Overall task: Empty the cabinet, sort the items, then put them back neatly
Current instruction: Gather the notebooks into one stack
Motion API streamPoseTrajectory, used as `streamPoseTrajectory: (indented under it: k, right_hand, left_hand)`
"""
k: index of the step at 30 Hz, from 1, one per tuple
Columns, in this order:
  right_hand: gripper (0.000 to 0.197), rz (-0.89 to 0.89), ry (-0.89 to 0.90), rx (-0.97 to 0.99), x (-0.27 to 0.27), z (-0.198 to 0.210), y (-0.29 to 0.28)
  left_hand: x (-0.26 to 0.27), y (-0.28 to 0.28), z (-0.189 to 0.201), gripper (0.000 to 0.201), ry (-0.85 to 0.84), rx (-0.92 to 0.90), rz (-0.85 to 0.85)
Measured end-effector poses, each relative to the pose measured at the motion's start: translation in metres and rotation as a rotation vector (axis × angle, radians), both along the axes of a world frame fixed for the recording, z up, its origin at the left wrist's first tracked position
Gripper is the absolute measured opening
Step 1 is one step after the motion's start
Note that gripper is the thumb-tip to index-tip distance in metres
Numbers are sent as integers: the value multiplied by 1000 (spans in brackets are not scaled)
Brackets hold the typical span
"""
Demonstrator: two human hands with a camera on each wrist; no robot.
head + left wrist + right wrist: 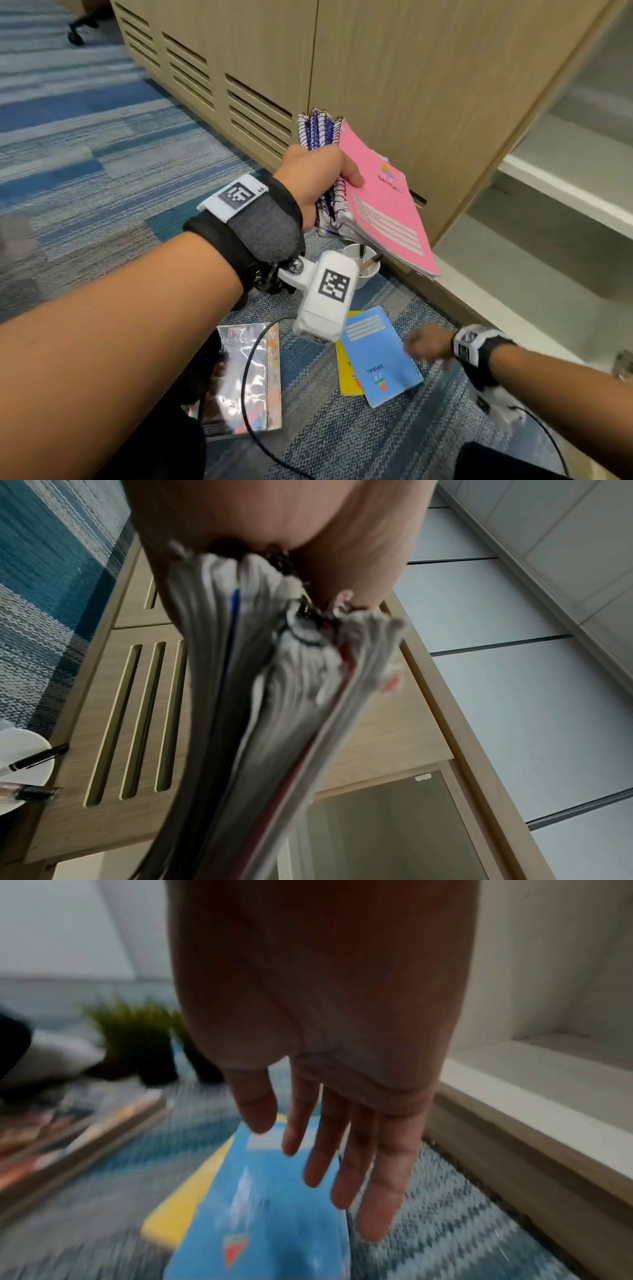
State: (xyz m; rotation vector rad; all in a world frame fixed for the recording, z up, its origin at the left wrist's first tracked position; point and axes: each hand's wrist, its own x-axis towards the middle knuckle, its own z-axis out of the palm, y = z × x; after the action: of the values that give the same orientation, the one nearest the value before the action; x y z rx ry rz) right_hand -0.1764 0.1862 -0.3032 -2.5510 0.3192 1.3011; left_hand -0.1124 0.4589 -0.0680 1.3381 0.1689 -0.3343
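Fingers [377, 1191] of our right hand [325, 1015] hang straight and slightly spread, holding nothing, just above the blue notebook [378, 356] lying on the carpet [102, 144]. Under that notebook a yellow one [346, 373] peeks out. Our left hand [317, 178] curls round the wire spines of a stack of notebooks [267, 723], thumb pressed on the pink cover [383, 202] on top, and holds the stack up in front of the wooden cabinet [428, 85]. Below the stack a white cup [364, 270] with pens stands on the carpet. A glossy book [246, 380] lies left of the blue notebook. At right the cabinet's open shelves [565, 192] show.
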Motion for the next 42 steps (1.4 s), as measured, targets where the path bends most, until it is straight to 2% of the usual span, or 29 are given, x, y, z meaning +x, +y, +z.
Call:
streamPoseTrajectory:
  k: [1, 2, 5, 7, 10, 12, 15, 16, 17, 18, 20, 21, 23, 26, 29, 31, 32, 34, 36, 38, 40, 42]
  right_hand:
    - [35, 121, 67, -72, -7, -15, -2]
    - [40, 161, 92, -111, -14, -28, -4]
    - [68, -17, 16, -77, -23, -55, -9]
    - [78, -180, -32, -45, -16, -63, -12]
    - [92, -311, -6, -49, -6, -67, -15]
    - [87, -314, 32, -69, -2, -68, -14]
    - [75, -292, 46, -52, 3, -81, -14]
    - [60, -309, 47, -17, 5, -84, -12]
    - [37, -329, 28, 27, 5, -85, -10]
    - [27, -340, 16, 34, 6, -88, -11]
    - [42, -328, 51, 33, 6, -88, -9]
    - [43, -305, 60, 45, 6, -85, -6]
    - [34, -323, 73, 108, 8, -82, -1]
    - [23, -381, -13, 162, 11, -70, 3]
    - [12, -291, -231, 81, 20, -46, 3]
    - [35, -249, -287, 38, 25, -19, 3]
    - [38, -178, -303, -11, 29, 0, 6]
    - [30, 32, -397, -179, 35, 43, 14]
    - [20, 288, -542, -359, 39, 93, 23]
    - [20, 447, -728, -483, 48, 134, 26]
    - [18, 462, -953, -466, 52, 166, 19]
    - [17, 375, -1187, -378, 48, 184, 10]
  left_hand:
    - [2, 1, 0, 48, 9, -4, -10]
    - [3, 2, 0, 52, 14, -4, -17]
    - [6, 0, -1, 53, 22, -16, -10]
    - [9, -2, -3, 56, 22, -8, -8]
    - [12, -5, -6, 38, 10, 9, -1]
    - [11, -7, -7, 28, 11, 5, -9]
    - [13, -9, -10, 36, 18, 14, -10]
    - [13, -10, -11, 37, 16, 19, -7]
    - [13, -11, -11, 34, 10, 16, -9]
    - [13, -12, -10, 30, 2, 13, -12]
    - [11, -12, -9, 29, -9, 18, -16]
    - [10, -12, -8, 29, -17, 22, -21]
    - [7, -12, -5, 28, -34, 31, -33]
    - [3, -11, -2, 29, -47, 41, -21]
    - [0, -9, -1, 30, -64, 46, -2]
    - [0, -8, -1, 30, -69, 54, 11]
    - [2, -7, -2, 32, -78, 61, 24]
    - [4, -6, -1, 41, -98, 81, 57]
    - [8, -4, -1, 61, -134, 115, 71]
    - [11, -1, -1, 64, -183, 166, 95]
    - [10, 2, 2, 58, -226, 251, 108]
    - [10, 5, 1, 57, -275, 377, 81]
